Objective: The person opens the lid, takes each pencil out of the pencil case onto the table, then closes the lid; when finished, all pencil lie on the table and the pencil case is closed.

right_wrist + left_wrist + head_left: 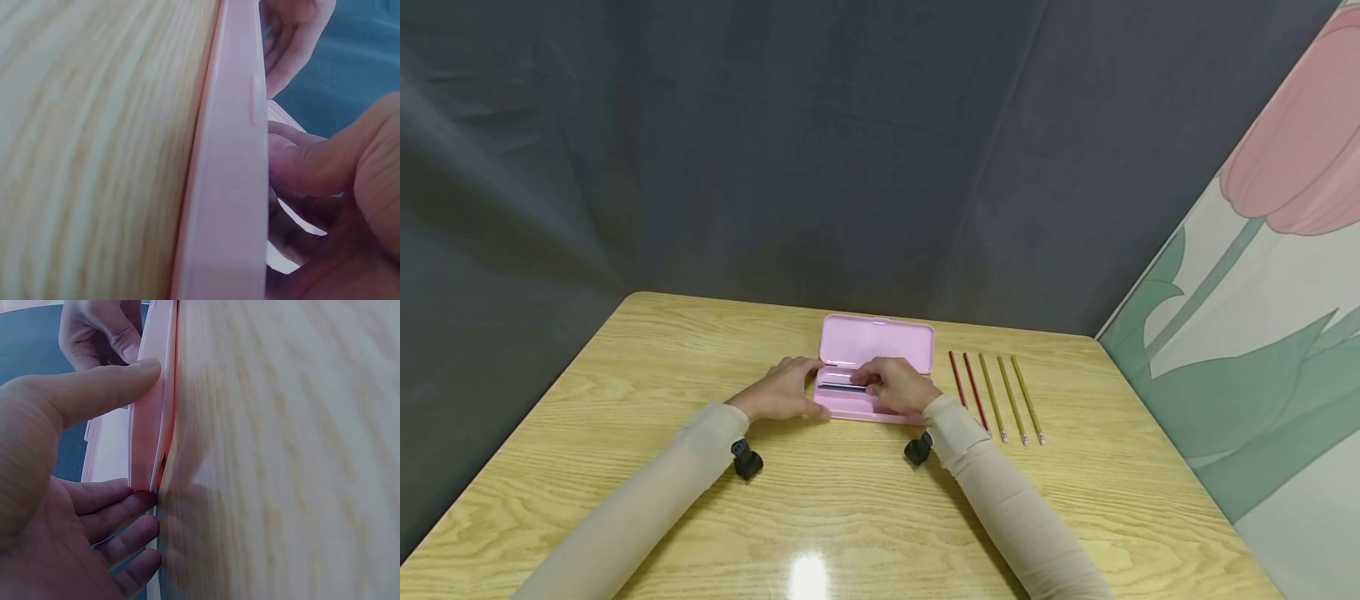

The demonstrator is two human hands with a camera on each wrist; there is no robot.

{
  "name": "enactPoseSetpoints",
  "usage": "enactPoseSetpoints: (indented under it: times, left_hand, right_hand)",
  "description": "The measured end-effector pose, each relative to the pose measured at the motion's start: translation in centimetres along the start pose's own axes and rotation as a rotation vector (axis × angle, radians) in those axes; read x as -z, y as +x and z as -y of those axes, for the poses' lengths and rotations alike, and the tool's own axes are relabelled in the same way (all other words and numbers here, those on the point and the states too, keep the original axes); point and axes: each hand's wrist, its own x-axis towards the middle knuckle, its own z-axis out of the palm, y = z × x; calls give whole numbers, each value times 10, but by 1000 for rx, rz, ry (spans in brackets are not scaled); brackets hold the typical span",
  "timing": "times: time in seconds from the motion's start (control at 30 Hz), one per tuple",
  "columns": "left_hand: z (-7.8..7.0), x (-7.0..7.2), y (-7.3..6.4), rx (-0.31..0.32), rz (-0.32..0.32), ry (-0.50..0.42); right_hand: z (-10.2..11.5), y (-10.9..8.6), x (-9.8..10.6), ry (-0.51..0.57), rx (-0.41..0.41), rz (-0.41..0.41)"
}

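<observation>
A pink pencil case lies on the table with its lid raised at the back. My left hand holds the case's left end, the thumb against the front wall and the fingers at the end wall. Inside the case lies a dark, slim pencil, lengthwise. Over the case's right half, my right hand pinches the right end of this pencil with curled fingers. In the right wrist view the front wall hides what the fingertips hold.
Right of the case, two red pencils and three yellow ones lie side by side on the wooden table. A dark curtain hangs behind the table. At the right stands a panel with a tulip print.
</observation>
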Motion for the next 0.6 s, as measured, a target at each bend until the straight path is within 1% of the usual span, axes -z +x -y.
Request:
enactPoseSetpoints:
  times: [0.17,0.27,0.4,0.5,0.6]
  left_hand:
    - [2,-2,1,-1,-2,1]
    - [3,-2,1,-2,-2,0]
    - [2,-1,1,-5,-1,-7]
    - [3,-1,1,-4,-1,-6]
    - [4,-1,1,-5,-3,0]
  right_hand:
    - [1,-1,1,23,-19,4]
    - [1,-1,1,22,-13,-15]
    - [1,-2,2,25,-13,-75]
    - [2,-2,4,49,-35,-133]
    - [2,-3,9,54,-31,-192]
